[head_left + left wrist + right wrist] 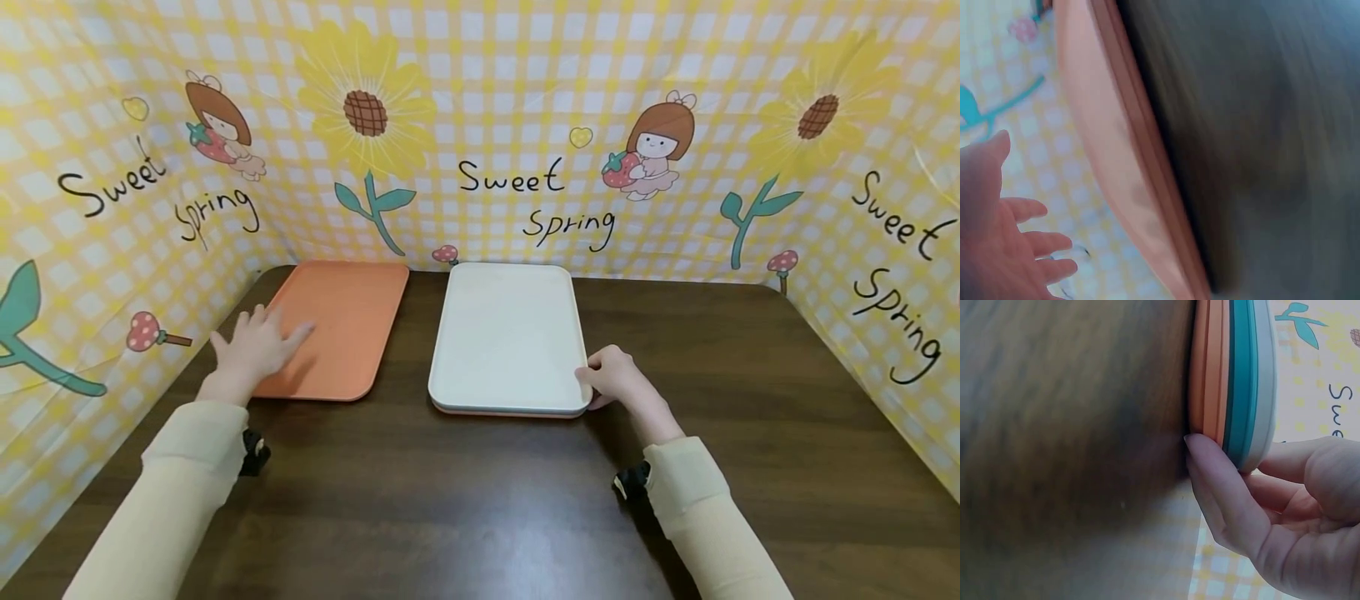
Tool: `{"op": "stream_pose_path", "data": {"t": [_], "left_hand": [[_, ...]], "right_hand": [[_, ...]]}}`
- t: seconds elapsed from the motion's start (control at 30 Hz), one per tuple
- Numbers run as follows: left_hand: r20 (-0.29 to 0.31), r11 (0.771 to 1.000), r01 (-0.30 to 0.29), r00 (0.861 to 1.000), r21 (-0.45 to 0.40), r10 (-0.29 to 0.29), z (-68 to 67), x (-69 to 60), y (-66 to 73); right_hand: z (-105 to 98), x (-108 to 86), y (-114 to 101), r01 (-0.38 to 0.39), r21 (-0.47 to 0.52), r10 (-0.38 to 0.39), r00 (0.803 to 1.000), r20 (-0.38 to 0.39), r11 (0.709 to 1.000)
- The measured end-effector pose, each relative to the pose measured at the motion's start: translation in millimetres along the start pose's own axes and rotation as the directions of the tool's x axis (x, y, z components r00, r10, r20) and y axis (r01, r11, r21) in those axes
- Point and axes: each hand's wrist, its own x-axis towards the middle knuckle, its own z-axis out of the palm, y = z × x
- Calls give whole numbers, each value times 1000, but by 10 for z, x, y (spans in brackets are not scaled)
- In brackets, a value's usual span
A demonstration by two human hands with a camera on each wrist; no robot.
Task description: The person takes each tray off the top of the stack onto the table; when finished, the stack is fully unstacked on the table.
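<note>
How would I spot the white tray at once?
On the dark table, find the orange tray at the head view's left. Right of it, across a gap, lies the white tray, with teal and orange edges beneath. Its white face sets it apart.

- We see a screened-off tabletop (375, 500); what room surrounds it, we cannot tell.
- Yellow-checked "Sweet Spring" sheeting (495, 92) spans our frame's top and both sides.
- Dark wood grain covers the tabletop at our lower centre.

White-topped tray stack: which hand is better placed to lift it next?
Probably the right hand: it grips the tray stack at its near right corner, while the left hand is over the orange tray.
</note>
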Motion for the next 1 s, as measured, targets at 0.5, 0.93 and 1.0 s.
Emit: {"op": "stream_pose_path", "data": {"t": [0.5,0.93,1.0], "left_hand": [[-4,989,-131,991,65,131,250,-117,991],[66,986,-164,984,-32,166,599,-156,1513],[73,984,-166,982,-69,171,646,-171,1579]], "right_hand": [[-10,-10,-20,5,-1,-5,1000,-1,1000],[0,5,7,-7,-1,7,1000,-5,1000],[2,4,6,-3,2,3,1000,-4,1000]]}}
